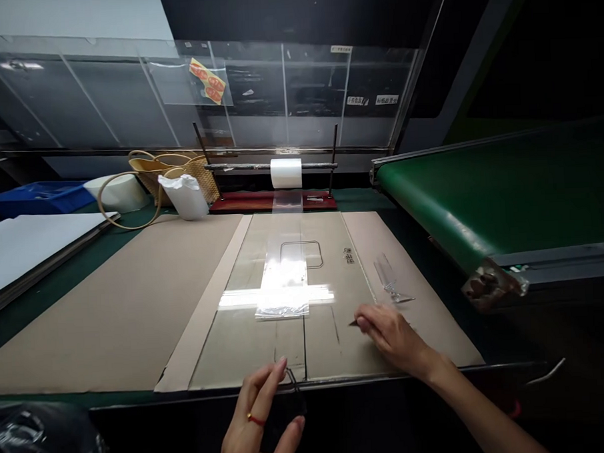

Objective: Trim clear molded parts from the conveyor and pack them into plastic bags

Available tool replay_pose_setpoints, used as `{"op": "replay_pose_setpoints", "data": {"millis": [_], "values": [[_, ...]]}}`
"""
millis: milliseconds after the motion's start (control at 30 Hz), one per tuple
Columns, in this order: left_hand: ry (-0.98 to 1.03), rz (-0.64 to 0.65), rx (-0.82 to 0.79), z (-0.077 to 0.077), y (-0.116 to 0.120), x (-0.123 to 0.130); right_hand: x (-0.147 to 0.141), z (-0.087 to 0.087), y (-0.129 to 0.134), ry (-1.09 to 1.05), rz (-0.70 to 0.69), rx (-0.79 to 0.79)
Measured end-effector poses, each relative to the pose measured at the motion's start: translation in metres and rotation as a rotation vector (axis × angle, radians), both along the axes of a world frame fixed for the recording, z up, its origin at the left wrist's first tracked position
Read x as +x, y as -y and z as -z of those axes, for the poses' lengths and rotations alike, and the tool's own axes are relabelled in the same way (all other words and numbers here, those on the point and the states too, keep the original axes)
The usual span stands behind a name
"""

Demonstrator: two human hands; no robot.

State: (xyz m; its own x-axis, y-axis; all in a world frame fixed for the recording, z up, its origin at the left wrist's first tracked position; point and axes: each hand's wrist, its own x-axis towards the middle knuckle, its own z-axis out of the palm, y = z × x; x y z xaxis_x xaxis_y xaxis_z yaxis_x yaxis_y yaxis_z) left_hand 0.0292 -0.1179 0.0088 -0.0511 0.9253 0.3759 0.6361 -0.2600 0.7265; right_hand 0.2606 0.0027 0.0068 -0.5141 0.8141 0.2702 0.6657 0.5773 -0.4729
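My left hand (263,415) is at the front edge of the table, its fingers stretched and the thumb apart. A thin dark looped line (292,379) shows beside its fingertips; I cannot tell what it is. My right hand (394,336) is closed over the right half of the board, and a small dark pointed tip (353,323) like a blade sticks out to the left; the rest is hidden in the fingers. Clear film (284,281) runs from a roll (286,173) down over the marked board (328,359) and reflects a bright light.
Crumpled clear plastic (387,276) lies right of the markings. A green conveyor belt (505,197) rises at the right. White sheets (37,245) are stacked left. Behind stand a woven bag (199,171), a white crumpled bag (184,197) and a blue tray (35,198).
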Motion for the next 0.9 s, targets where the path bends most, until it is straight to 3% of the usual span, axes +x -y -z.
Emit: {"op": "replay_pose_setpoints", "data": {"millis": [67, 167, 300, 600, 900], "values": [[-0.014, 0.038, 0.023, -0.004, 0.002, 0.002, -0.015, -0.008, 0.021, -0.095, -0.156, -0.022], [-0.033, 0.079, 0.063, -0.010, 0.007, 0.004, -0.042, -0.015, 0.047, -0.288, -0.263, 0.141], [-0.036, 0.139, 0.102, -0.018, 0.014, 0.005, -0.070, -0.013, 0.059, -0.364, -0.180, 0.369], [-0.221, 0.213, 0.072, -0.028, 0.035, -0.007, -0.079, -0.010, 0.072, -0.338, -0.180, 0.433], [-0.353, 0.223, -0.044, -0.029, 0.048, -0.012, -0.081, 0.015, 0.089, -0.323, -0.128, 0.437]]}}
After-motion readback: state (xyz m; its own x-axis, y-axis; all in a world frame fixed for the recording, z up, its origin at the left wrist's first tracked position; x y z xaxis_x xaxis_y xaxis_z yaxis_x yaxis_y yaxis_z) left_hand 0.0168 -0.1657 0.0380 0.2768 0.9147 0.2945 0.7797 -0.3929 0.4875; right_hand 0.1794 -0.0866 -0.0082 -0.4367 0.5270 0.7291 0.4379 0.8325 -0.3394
